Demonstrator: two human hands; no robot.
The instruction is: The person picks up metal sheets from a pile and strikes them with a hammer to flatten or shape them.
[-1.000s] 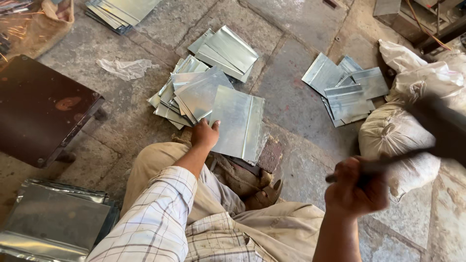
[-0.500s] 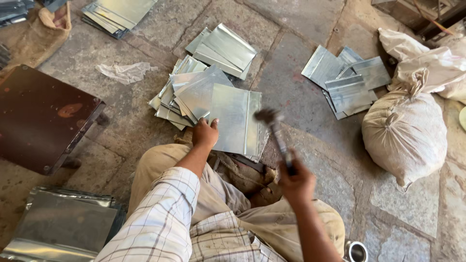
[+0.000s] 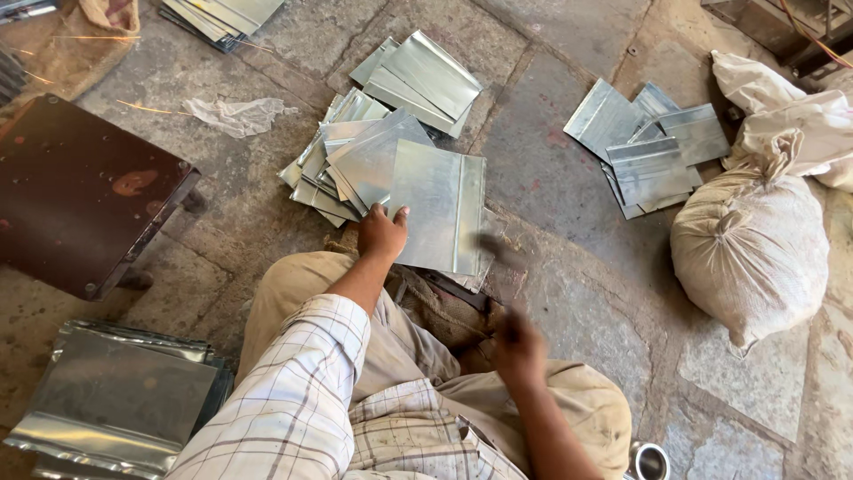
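Metal sheet lies lengthwise away, left hand pressing it flat; right hand's blurred grip unreadable.

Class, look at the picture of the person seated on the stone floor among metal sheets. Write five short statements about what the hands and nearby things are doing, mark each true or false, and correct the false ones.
1. The left hand rests on a metal sheet. True.
2. The right hand is sharp and holds a sheet. False: it is blurred, gripping a blurred hammer.
3. A tied sack stands at the right. True.
4. The dark stool carries a pile of sheets. False: its top is bare.
5. The person wears a plain black sleeve. False: the sleeve is checked.
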